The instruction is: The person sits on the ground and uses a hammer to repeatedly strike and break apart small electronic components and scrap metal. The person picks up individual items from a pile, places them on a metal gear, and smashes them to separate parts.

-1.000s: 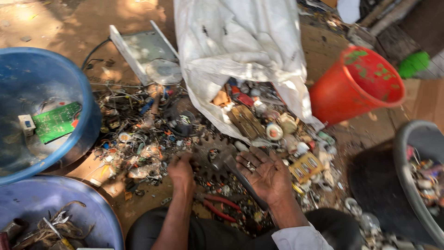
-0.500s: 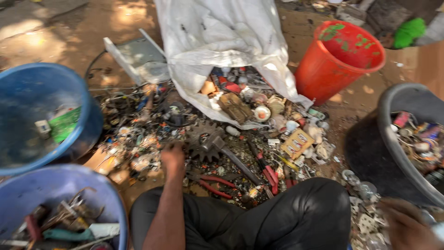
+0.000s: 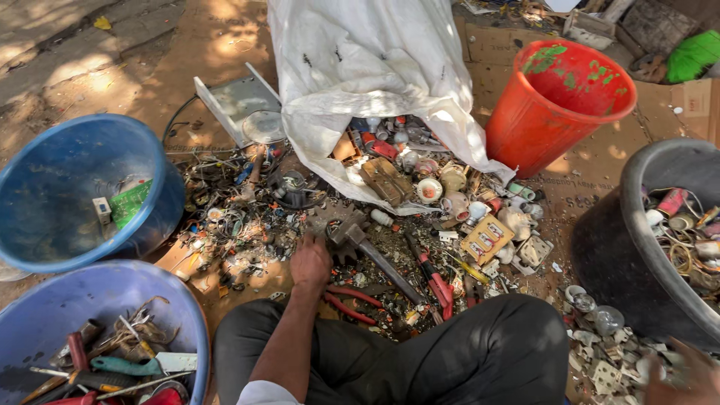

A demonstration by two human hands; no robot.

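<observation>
The left hand (image 3: 310,261) rests on the scrap heap, fingers curled onto a dark toothed metal gear with a long shaft (image 3: 360,238) lying near centre. Sorting seems underway; lifting needs a firmer grip. The right hand (image 3: 686,375), near right, is blurred, its fingers untellable.

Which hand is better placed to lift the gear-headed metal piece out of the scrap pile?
Left, likely. The left hand already rests on the scrap pile right beside the gear-headed metal piece. The right hand is far off at the frame's lower right edge, near the black tub, blurred, grip unclear.
</observation>
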